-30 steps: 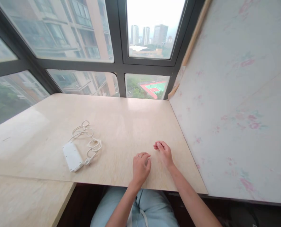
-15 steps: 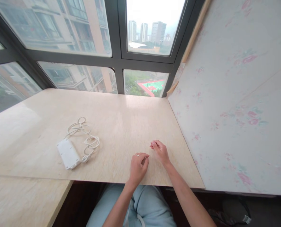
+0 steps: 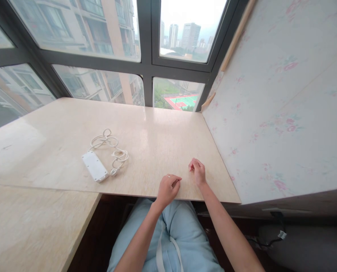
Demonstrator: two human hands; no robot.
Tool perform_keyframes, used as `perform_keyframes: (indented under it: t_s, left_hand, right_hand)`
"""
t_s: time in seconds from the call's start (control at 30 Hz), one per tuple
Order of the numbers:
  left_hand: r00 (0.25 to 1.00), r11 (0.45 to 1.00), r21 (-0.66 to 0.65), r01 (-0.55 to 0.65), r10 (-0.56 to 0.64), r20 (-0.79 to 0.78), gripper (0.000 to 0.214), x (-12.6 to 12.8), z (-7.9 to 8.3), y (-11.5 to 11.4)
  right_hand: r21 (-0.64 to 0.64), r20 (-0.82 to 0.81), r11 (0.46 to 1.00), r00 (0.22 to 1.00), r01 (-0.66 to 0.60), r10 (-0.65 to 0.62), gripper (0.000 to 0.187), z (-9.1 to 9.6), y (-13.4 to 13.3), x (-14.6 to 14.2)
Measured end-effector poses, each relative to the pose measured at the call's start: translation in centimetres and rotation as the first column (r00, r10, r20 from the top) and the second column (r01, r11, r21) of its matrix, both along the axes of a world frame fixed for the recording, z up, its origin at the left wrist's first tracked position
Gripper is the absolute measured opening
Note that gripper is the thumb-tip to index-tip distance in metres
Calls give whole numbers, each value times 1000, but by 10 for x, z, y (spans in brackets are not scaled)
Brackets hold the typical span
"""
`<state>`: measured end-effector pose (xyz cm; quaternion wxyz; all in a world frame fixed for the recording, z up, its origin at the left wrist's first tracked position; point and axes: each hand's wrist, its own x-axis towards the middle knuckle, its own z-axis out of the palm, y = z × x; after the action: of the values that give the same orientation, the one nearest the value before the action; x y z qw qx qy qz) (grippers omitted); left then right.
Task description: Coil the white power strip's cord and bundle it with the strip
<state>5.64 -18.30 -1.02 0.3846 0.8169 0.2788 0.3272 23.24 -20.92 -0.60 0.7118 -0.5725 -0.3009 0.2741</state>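
My left hand (image 3: pixel 169 187) rests near the front edge of the pale stone-look counter, its fingers curled together, with a ring on one finger. Nothing shows in its grip. Farther right and slightly deeper in, my right hand (image 3: pixel 197 170) is closed in a loose fist, thumb against the fingers, and no object is visible in it. The two hands are apart. Left of them lies a white power strip (image 3: pixel 95 166), its back with small screw dots facing up. Its white cord (image 3: pixel 119 154) lies in loose coils beside it, and the plug (image 3: pixel 113 172) sits close to the strip.
The counter (image 3: pixel 157 139) meets dark-framed windows (image 3: pixel 147 70) at the back and a floral-papered wall (image 3: pixel 270 113) at the right. Another counter section (image 3: pixel 29 223) extends at the lower left. Below the edge are my light blue trousers (image 3: pixel 174 234) and a black cable (image 3: pixel 270 241).
The view has tilted downward and shifted, so the power strip and counter appear higher and farther right. My hands are slightly farther apart, both still closed.
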Motion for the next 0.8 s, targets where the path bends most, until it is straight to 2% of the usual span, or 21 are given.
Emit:
perform_keyframes:
  t_s: [0.1, 0.2, 0.27, 0.53, 0.67, 0.8]
  left_hand:
    - [999, 999, -28, 22, -20, 43, 15, -4, 0, 2]
    - [997, 998, -57, 13, -8, 79, 15, -5, 0, 3]
    - [996, 998, -61, 6, -1, 87, 15, -6, 0, 2]
    - [997, 998, -58, -13, 17, 81, 16, -7, -2, 0]
    - [995, 994, -92, -51, 58, 76, 17, -3, -2, 1]
    - [993, 986, -137, -96, 103, 48, 18, 2, 1, 3]
  right_hand:
    - [63, -140, 998, 990, -3, 11, 45, 5, -2, 2]
    - [126, -315, 992, 947, -14, 54, 45, 10, -3, 9]
    - [139, -372, 990, 926, -12, 64, 46, 13, -4, 13]
    - [180, -465, 984, 882, 1, 84, 41, 9, -6, 19]
    - [191, -489, 981, 865, -22, 115, 30, 5, -5, 19]
    - [147, -502, 989, 861, -6, 80, 17, 0, -4, 19]
